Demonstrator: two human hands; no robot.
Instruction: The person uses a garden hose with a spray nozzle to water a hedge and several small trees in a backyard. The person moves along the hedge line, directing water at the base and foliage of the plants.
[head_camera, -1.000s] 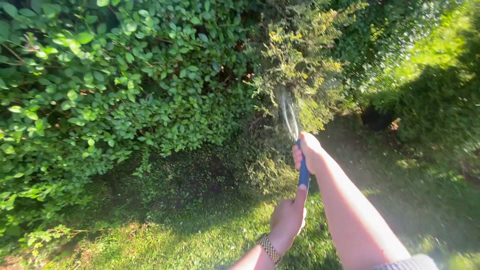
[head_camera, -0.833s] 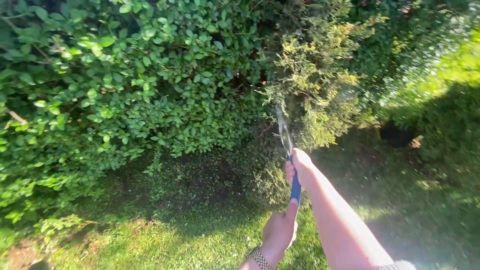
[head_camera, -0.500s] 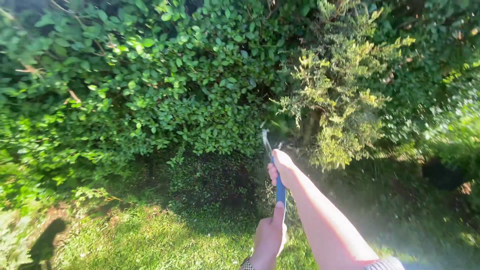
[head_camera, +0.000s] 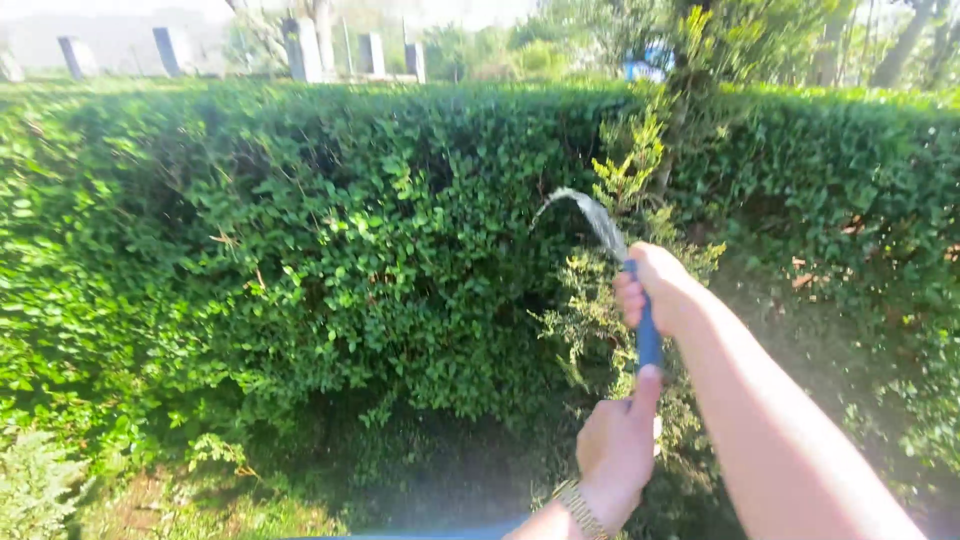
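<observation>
Head view, looking down the arms at a long clipped hedge (head_camera: 330, 250), and that hedge is the landmark for everything here. Right in front of it, the right hand (head_camera: 662, 290) is clenched around the upper end of a blue hose (head_camera: 649, 340), knuckles towards the leaves, thumb side near the nozzle end. Lower down the same hose, nearer the body, the left hand (head_camera: 617, 448) is wrapped around it too, thumb laid up along the blue tube, with a gold-coloured link bracelet (head_camera: 578, 505) at the wrist. Two grips, one high and one low: judging by the pose, the upper hand aims and the lower one steadies the flexible length.

From the top of the hose a stream of water (head_camera: 585, 212) arcs up and leftward, glassy and thin, curving over towards the hedge face. The hose looks smooth and rubbery, a narrow round tube. The hedge is dense, small glossy oval leaves, flat along its top, sunlit on the left and shaded towards its foot. Against it, just behind the hands, stands a paler, feathery yellow-green shrub (head_camera: 625, 190). At the hedge's base there is shaded grass (head_camera: 200, 500) with some bare earth. Beyond the hedge top, pale upright stone posts (head_camera: 300, 45) and hazy trees.
</observation>
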